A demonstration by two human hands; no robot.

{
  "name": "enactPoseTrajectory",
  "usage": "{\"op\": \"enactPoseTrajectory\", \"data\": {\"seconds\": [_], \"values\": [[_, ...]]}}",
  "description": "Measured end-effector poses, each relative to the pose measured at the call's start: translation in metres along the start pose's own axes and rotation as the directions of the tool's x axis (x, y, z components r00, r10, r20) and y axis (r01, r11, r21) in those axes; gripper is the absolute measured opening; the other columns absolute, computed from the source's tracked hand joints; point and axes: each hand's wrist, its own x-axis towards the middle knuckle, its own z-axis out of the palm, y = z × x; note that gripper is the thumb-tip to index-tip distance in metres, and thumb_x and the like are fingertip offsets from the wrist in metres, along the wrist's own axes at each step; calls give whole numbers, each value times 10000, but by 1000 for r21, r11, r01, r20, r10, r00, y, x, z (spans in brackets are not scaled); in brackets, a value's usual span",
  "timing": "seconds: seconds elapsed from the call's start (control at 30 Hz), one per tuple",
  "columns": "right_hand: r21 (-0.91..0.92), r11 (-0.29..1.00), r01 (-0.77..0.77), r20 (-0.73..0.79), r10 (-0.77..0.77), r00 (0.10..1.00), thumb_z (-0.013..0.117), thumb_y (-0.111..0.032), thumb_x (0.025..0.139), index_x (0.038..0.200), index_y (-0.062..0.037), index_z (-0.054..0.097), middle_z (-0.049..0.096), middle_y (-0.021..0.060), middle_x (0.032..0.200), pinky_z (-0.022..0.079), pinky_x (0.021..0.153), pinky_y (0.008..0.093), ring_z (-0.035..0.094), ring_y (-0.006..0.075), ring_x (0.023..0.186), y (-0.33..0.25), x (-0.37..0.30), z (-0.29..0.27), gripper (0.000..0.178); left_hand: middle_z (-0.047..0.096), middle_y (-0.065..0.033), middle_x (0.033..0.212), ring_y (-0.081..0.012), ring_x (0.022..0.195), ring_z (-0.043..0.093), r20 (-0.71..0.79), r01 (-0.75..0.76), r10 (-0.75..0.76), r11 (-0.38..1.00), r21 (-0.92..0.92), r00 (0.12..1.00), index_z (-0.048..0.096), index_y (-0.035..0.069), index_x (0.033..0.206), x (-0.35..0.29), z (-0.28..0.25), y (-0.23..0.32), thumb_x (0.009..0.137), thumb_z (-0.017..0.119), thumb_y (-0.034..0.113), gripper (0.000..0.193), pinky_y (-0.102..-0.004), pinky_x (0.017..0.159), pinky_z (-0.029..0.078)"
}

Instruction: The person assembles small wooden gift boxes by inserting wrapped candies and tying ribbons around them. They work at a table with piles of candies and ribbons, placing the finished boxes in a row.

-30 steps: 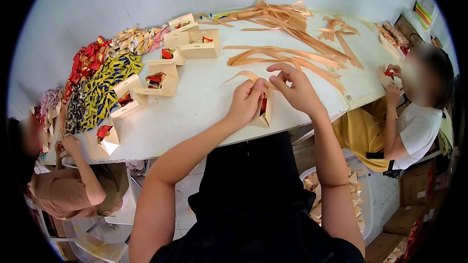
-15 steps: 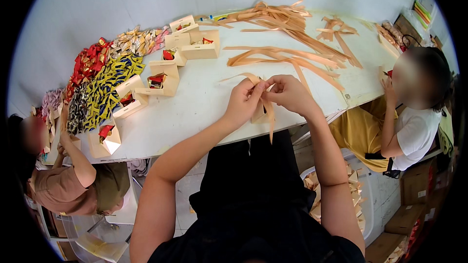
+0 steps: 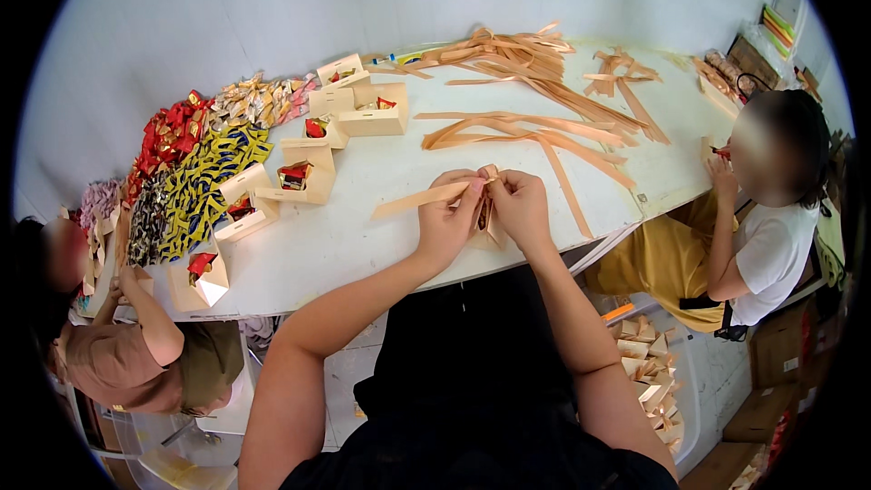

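Note:
At the table's near edge, a small cream box (image 3: 491, 240) stands between my hands, mostly covered by them, with something dark showing inside. My left hand (image 3: 445, 225) is closed in a pinch on a peach ribbon (image 3: 404, 202), whose loose tail sticks out to the left. Right beside it my right hand (image 3: 523, 210) pinches the ribbon at the top of the box, fingertips nearly touching those of the left. Whether a knot or loop is there is hidden by the fingers.
Peach ribbons (image 3: 544, 73) lie across the table (image 3: 363, 236) beyond my hands. Open cream boxes (image 3: 308, 183) with wrapped sweets stand left, before heaps of sweets (image 3: 195, 172). Co-workers sit left (image 3: 127, 358) and right (image 3: 771, 245). A bin (image 3: 685, 381) of boxes stands below right.
Both hands have come slightly lower and closer together. The ribbon end that hung down in front of the box no longer hangs there; a longer tail now points left from my left hand.

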Motion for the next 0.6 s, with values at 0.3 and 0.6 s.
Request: {"op": "enactPoseTrajectory", "data": {"seconds": [0.3,0.6], "values": [[588,729,-351,311,198,930,632,-277,1109,1021,-106,736,665,-51,944,412,792,252,548,67,896,-20,-3,-17,219,707,-132,1262,-229,1174,717,31,293,-292,940,-175,956,665,-27,1243,4,-7,15,1184,450,376,460,-371,1003,605],[999,34,-42,34,229,973,493,-317,1166,999,-141,568,662,-10,1145,434,1032,419,564,174,1154,48,-19,0,254,646,-104,989,-233,965,740,-181,503,-552,826,-256,814,552,48,898,39,-27,-12,1173,474,299,380,-390,864,657]]}}
